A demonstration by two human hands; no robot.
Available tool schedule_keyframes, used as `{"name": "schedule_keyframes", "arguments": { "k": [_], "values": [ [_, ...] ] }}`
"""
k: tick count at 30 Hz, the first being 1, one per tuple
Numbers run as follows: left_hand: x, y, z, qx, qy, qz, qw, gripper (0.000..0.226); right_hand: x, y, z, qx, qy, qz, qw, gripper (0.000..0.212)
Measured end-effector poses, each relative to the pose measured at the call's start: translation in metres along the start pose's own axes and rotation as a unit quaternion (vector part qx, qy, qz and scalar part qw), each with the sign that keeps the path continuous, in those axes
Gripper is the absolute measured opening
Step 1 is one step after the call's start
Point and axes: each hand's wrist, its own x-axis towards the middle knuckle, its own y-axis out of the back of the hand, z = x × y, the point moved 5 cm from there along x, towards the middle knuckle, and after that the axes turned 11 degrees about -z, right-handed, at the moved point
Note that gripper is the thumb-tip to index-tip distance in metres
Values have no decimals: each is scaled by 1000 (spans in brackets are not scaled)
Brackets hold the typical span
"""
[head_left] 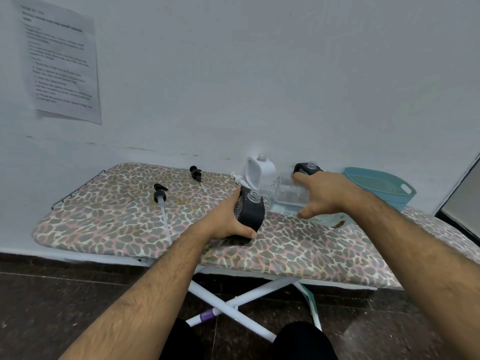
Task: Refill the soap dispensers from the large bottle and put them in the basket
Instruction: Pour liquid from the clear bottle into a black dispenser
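My left hand [228, 219] grips a black soap dispenser [250, 210] standing on the ironing board, its neck uncapped. My right hand [324, 193] holds the large clear bottle [283, 192] tipped on its side, its mouth right at the black dispenser's neck. A white dispenser [259, 170] and a second black dispenser [307, 168] stand uncapped by the wall behind. Two black pump heads [159, 193] [196, 174] and a white pump head [239, 179] lie loose on the board. The teal basket [381, 187] sits at the right.
The leopard-print ironing board [117, 224] stands against a pale wall. A printed sheet [61, 63] hangs on the wall at upper left. White crossed legs [233, 305] and a dark floor lie below. A stain marks the cover near my right hand.
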Motion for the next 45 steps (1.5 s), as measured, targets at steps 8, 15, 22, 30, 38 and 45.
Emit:
{"name": "schedule_keyframes", "arguments": {
  "k": [8,15,22,30,38,45],
  "values": [
    [-1,0,3,9,12,5,1000,117,0,1,1,-9,-2,1,1000,87],
    [-1,0,4,15,27,4,1000,122,-2,1,2,-11,-5,-5,1000,87],
    [-2,0,6,20,28,14,999,124,-4,3,2,-12,-4,-8,1000,87],
    [-3,-1,5,27,33,26,999,129,-5,2,3,-15,-6,-6,1000,84],
    [-4,-2,3,23,30,39,999,128,-7,3,2,-25,-7,-3,1000,82],
    [-3,-3,4,24,22,47,998,123,-7,4,5,-22,-13,-8,1000,81]
  ]
}}
